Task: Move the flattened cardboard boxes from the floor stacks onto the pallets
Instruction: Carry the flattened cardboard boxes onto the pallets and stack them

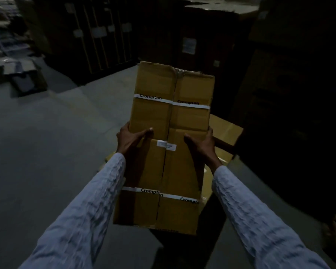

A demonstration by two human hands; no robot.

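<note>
A flattened brown cardboard box point(169, 117) with white printed tape bands and a small white label is held out in front of me, above the floor. My left hand point(131, 139) grips its left edge, thumb on top. On the opposite edge, my right hand point(201, 145) holds it the same way. Beneath and to the right of the held box lies more flattened cardboard point(224, 133), partly hidden by it. No pallet is clearly recognisable in the dim light.
Grey concrete floor point(52, 144) spreads to the left. Tall dark strapped cartons point(97, 33) stand at the back. Loose cardboard sheets point(21, 68) lie at the far left. Dark stacked goods point(291, 94) rise close on the right.
</note>
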